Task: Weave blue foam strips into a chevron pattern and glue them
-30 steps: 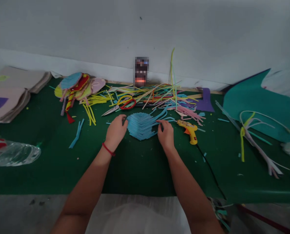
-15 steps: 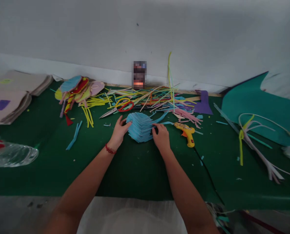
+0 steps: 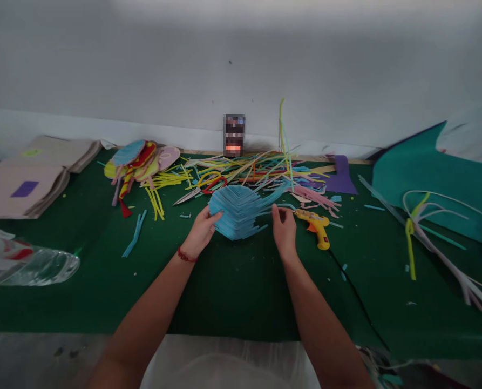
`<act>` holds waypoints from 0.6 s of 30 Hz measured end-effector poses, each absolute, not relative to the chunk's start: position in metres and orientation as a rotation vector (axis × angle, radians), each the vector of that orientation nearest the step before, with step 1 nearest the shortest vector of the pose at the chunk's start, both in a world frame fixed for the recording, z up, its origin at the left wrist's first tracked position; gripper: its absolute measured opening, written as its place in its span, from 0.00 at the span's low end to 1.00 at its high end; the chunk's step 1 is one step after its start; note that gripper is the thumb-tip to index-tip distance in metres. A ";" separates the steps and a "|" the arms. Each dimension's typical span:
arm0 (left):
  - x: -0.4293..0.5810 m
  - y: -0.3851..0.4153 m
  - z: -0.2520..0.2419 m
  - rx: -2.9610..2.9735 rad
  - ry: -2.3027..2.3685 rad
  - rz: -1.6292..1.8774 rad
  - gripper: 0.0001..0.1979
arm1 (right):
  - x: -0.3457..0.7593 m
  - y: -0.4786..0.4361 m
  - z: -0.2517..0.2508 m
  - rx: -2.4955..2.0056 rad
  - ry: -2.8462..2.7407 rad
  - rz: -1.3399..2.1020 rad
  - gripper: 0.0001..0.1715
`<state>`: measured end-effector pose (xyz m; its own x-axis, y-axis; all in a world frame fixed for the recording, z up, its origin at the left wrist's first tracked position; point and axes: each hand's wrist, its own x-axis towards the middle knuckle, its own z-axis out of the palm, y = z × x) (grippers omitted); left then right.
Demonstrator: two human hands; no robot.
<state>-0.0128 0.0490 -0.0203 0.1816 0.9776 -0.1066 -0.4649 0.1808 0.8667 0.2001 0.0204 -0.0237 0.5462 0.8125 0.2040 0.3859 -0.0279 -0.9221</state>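
A light blue leaf-shaped piece (image 3: 236, 213), made of fuzzy chenille stems laid in slanting rows, is tilted up a little above the green table. My left hand (image 3: 203, 229) grips its left edge, thumb on top and fingers underneath. Loose stem ends fan out at its right side. My right hand (image 3: 284, 229) is just beyond those ends, fingers curled in and thumb close to them; whatever lies between the fingertips is too small to make out. A yellow glue gun (image 3: 317, 224) lies right of that hand. Scissors (image 3: 202, 189) with red and yellow handles rest behind the piece.
Several coloured stems (image 3: 260, 167) are heaped at the back, below a blurred phone (image 3: 234, 135). Finished leaf shapes (image 3: 139, 159) and paper stacks (image 3: 42, 183) lie left, near a clear bottle (image 3: 30, 265). A teal sheet (image 3: 430, 183) and the glue gun's black cord (image 3: 354, 292) are right.
My left hand has taken hold of the blue leaf-shaped piece and tilted it up. My right hand has moved right, off its edge. The whole view has shifted slightly.
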 end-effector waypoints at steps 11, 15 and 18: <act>-0.008 0.040 -0.005 1.065 1.024 1.610 0.18 | 0.170 -0.001 -0.004 -1.366 -1.245 0.310 0.23; 0.005 0.020 -0.004 1.478 1.095 1.494 0.20 | 0.151 -0.005 -0.016 -0.992 -1.389 0.970 0.44; 0.014 0.007 -0.004 1.898 0.757 1.133 0.26 | 0.144 -0.003 -0.025 -0.984 -1.075 1.176 0.36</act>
<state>0.0138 0.0068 -0.0040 0.4240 0.7952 0.4334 0.0965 -0.5155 0.8514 0.1444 -0.0029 -0.0251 0.0607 0.9909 0.1200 -0.2088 0.1301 -0.9693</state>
